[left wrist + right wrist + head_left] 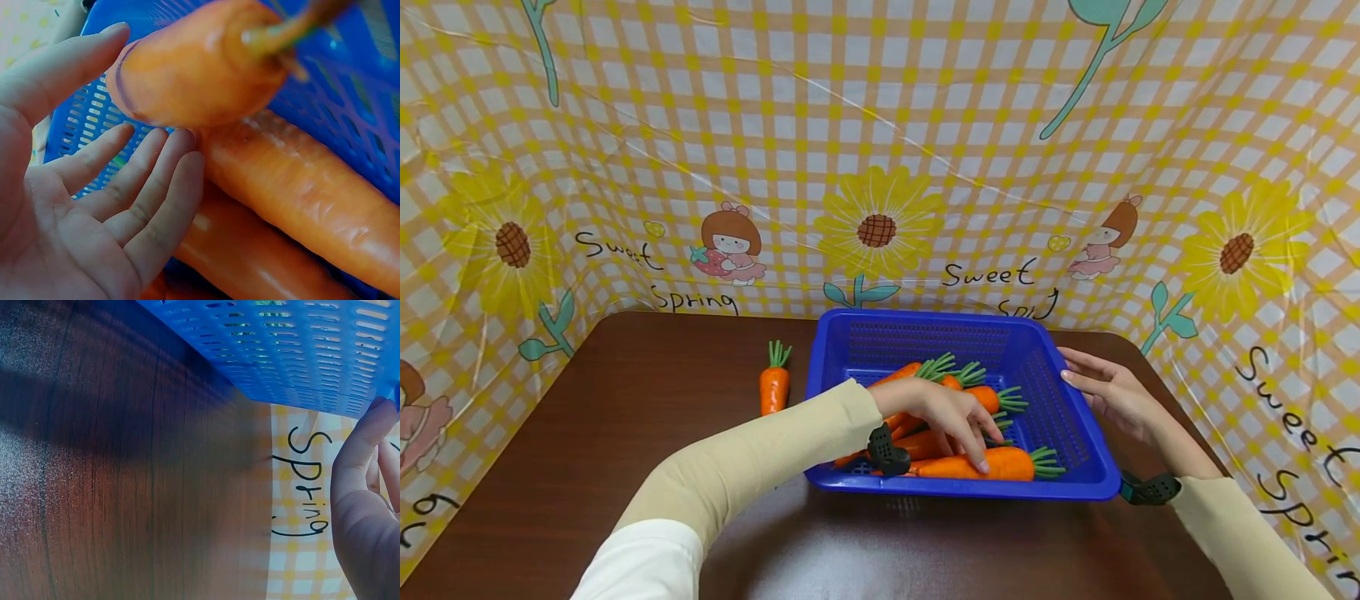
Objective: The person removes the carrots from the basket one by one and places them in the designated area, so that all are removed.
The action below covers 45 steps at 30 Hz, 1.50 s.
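A blue plastic basket with perforated walls holds several orange carrots with green tops. My left hand reaches into it, thumb and fingers spread about the carrot nearest the front wall. The left wrist view shows this carrot beside the thumb tip and fingertips of my left hand, the palm away from it. More carrots lie below. At the basket's right rim, my right hand holds the edge, thumb on top. The right wrist view shows my right hand at the basket's wall.
One carrot lies on the brown table, left of the basket, partly hidden by my left sleeve. A checked cloth with printed flowers stands behind the table and at both sides.
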Tool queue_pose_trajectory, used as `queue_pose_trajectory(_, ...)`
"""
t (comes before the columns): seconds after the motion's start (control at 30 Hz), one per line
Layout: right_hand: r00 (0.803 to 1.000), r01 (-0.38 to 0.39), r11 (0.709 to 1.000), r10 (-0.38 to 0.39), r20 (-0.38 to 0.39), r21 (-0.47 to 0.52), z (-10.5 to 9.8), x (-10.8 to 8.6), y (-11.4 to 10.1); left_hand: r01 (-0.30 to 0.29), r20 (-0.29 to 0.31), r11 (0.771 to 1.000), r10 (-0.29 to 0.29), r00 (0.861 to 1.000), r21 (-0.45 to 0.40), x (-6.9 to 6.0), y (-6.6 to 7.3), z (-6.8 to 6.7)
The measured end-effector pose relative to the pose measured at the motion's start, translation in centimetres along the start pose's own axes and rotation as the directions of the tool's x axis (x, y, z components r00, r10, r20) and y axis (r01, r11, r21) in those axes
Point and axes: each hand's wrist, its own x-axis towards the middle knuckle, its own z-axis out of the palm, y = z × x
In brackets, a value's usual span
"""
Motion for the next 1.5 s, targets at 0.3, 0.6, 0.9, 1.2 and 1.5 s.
queue_pose_trajectory(0.3, 1.000, 0.000, 1.000, 0.000, 0.002, 0.020, -0.06, 0.01, 0.04, 0.023, 0.026, 1.000, -0.023, 0.999, 0.014, 0.11, 0.33, 0.21)
queue_pose_trajectory(0.6, 1.000, -0.008, 1.000, 0.008, 0.006, 0.020, -0.12, -0.08, -0.02, 0.035, 0.033, 0.999, -0.036, 0.999, 0.029, 0.49, 0.38, 0.20)
queue_pose_trajectory(0.9, 1.000, -0.016, 1.000, 0.016, -0.002, -0.004, -0.08, -0.04, -0.08, 0.045, 0.017, 0.997, -0.046, 0.999, 0.067, 0.33, 0.68, 0.31)
queue_pose_trajectory(1.2, 1.000, -0.014, 1.000, 0.014, 0.002, 0.000, -0.06, -0.18, -0.08, 0.047, 0.012, 0.995, -0.048, 0.999, 0.084, 0.35, 0.71, 0.30)
queue_pose_trajectory(1.5, 1.000, 0.002, 0.999, -0.003, 0.026, 0.048, -0.09, -0.04, 0.10, 0.064, 0.021, 0.995, -0.066, 0.998, 0.078, 0.18, 0.91, 0.29)
